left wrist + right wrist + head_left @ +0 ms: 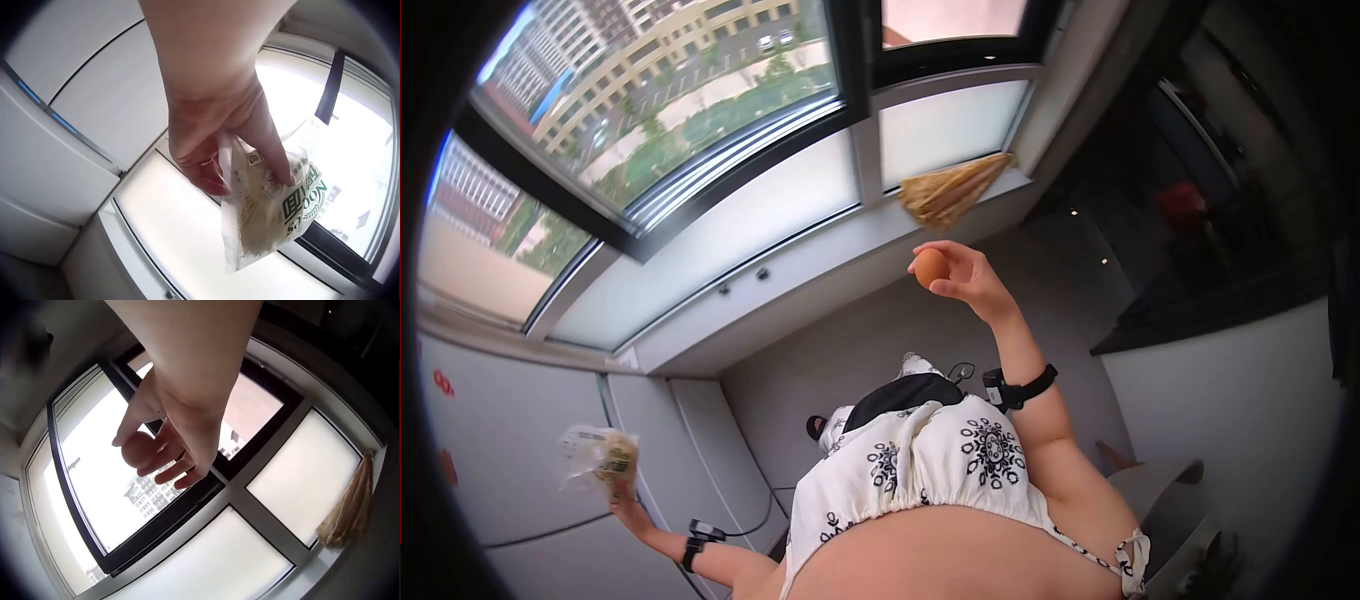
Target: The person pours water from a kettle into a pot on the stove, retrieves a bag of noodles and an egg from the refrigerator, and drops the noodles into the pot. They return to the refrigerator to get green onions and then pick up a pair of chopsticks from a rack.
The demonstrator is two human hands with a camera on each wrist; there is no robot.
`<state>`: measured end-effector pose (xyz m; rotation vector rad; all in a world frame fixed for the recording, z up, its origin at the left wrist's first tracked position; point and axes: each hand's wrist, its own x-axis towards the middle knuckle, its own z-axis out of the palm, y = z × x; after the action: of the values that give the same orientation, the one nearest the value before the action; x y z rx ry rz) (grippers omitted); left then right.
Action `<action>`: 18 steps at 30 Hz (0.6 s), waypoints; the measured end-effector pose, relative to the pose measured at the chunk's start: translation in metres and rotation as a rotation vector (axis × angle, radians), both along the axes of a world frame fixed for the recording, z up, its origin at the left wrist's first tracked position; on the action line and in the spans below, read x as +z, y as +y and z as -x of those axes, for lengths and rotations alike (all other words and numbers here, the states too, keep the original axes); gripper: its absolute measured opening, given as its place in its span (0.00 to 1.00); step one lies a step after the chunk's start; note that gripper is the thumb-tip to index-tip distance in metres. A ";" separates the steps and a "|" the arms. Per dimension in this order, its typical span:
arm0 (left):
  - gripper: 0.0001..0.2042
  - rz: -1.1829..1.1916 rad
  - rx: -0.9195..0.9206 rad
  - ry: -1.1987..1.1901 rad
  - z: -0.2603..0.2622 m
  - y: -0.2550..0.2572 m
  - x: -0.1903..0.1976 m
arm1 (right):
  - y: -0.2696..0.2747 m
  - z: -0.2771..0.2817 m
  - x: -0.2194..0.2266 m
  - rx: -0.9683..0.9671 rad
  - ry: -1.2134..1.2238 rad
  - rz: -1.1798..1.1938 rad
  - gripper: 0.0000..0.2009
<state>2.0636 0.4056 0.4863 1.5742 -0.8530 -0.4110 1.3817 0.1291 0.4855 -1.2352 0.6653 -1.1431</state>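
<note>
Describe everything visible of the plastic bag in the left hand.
The plastic bag looks thin, translucent and crinkled, with green lettering and a small square code. Pale contents show through. It is held aloft in the grip of the left hand, pinched between its digits; in the head view, a white panel lies behind.

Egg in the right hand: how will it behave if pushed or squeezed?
The egg would probably crack if squeezed hard, going by its bare shell. Its rounded sides suggest it would roll when pushed. The smooth surface may slip in the right hand.
</note>
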 end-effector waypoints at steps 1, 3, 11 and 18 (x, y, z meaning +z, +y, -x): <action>0.22 -0.059 -0.043 0.031 0.054 -0.024 -0.004 | 0.005 0.027 -0.001 -0.044 0.004 0.000 0.24; 0.20 -0.169 -0.125 0.063 0.131 -0.081 -0.034 | 0.019 0.077 -0.007 -0.176 -0.010 -0.047 0.24; 0.24 -0.279 -0.856 0.408 0.490 -0.328 -0.085 | 0.049 0.260 -0.027 -0.460 -0.370 -0.122 0.18; 0.31 -0.285 -1.528 0.382 0.761 -0.494 -0.098 | 0.002 0.368 -0.062 -0.766 -0.167 -0.030 0.21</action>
<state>1.3025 -0.0882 0.3886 0.7209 -1.6027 -1.8891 1.0141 0.1312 0.4237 -0.8504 1.0654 -1.8302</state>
